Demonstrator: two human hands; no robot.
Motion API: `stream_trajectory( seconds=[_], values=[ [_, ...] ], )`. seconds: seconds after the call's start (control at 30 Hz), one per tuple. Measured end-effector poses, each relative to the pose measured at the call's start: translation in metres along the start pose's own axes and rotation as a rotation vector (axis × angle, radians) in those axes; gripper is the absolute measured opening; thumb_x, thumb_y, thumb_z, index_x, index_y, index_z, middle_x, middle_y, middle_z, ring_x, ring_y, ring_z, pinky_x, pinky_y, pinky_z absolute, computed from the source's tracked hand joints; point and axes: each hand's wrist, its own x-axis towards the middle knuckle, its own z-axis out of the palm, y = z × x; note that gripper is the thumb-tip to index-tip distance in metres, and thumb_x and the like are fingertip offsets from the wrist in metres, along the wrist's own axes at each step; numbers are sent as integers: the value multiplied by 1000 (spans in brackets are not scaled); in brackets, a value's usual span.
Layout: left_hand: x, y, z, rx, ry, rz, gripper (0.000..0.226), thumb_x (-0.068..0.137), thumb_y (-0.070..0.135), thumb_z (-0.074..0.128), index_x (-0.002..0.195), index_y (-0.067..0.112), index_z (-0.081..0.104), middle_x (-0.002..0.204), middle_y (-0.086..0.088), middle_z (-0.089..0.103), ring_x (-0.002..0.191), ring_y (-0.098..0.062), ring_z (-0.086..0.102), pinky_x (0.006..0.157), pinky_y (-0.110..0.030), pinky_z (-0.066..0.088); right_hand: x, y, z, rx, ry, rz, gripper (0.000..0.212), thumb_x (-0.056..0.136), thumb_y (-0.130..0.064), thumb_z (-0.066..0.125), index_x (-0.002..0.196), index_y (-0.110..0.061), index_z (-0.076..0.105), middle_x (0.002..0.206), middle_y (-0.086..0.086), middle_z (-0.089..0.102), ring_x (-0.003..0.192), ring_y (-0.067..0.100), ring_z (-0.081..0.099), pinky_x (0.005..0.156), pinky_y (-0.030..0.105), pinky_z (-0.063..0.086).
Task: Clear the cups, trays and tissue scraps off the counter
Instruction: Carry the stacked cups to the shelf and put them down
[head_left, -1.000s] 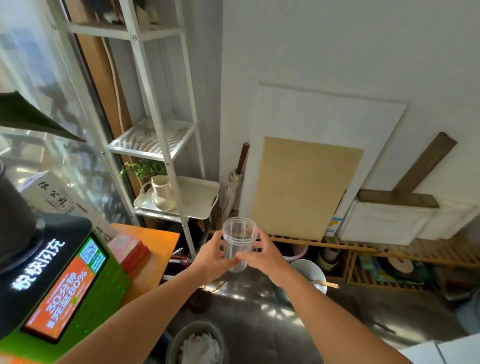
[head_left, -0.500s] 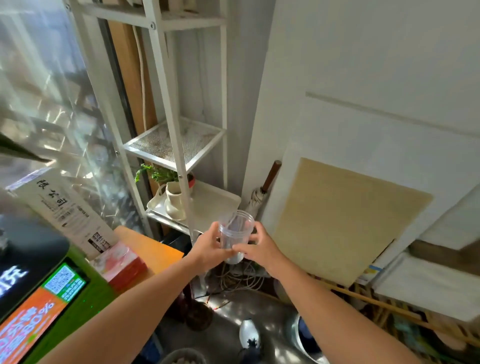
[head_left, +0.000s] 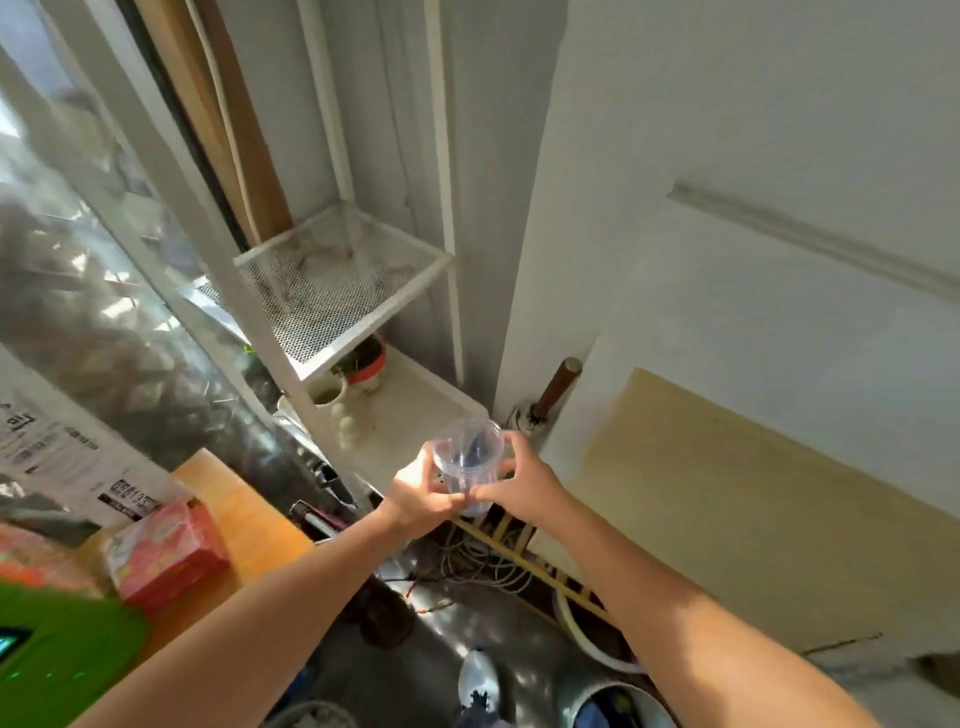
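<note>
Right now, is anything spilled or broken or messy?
Nothing looks spilled or broken. Both hands, left hand and right hand, hold the clear plastic cup upright. The only untidy spot is a tangle of cables on the floor below.

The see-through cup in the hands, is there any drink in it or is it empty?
Empty, as far as it shows. The clear plastic cup is held almost upright between the left hand and right hand, and no liquid is visible through its walls.

Left hand and right hand hold a clear cup.
</note>
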Motion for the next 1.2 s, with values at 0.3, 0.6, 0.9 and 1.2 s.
stream_trajectory(
  seconds=[0.3, 0.6, 0.9, 1.2],
  values=[
    [24, -28, -18, 61, 153, -24, 81, 73, 25, 86, 138, 24, 37, 119, 7, 61, 103, -11, 64, 83, -11, 50, 66, 7, 32, 51, -140, 12, 88, 74, -27, 85, 143, -40, 32, 125, -2, 61, 106, 19, 65, 88, 33, 52],
    [80, -56, -36, 144, 199, -89, 89, 74, 17, 85, 145, 21, 32, 124, 11, 52, 104, -1, 58, 88, -14, 46, 142, 12, 62, 151, -160, 64, 83, 75, -22, 85, 142, -37, 38, 120, -1, 61, 105, 15, 67, 78, 24, 52],
    [144, -111, -36, -36, 333, -257, 89, 76, 13, 83, 150, 20, 32, 139, -3, 54, 120, -22, 56, 102, -44, 49, 213, 35, 92, 84, -117, -35, 79, 82, -13, 74, 147, -31, 33, 131, 3, 56, 114, 20, 61, 97, 40, 54],
    [163, -147, -31, -114, 335, -298, 85, 82, 18, 74, 147, 42, 24, 139, 2, 52, 112, -20, 64, 99, -43, 51, 234, 51, 108, 125, -97, -57, 79, 85, -5, 72, 148, -30, 33, 124, -2, 55, 119, 22, 60, 96, 34, 53]
  ],
)
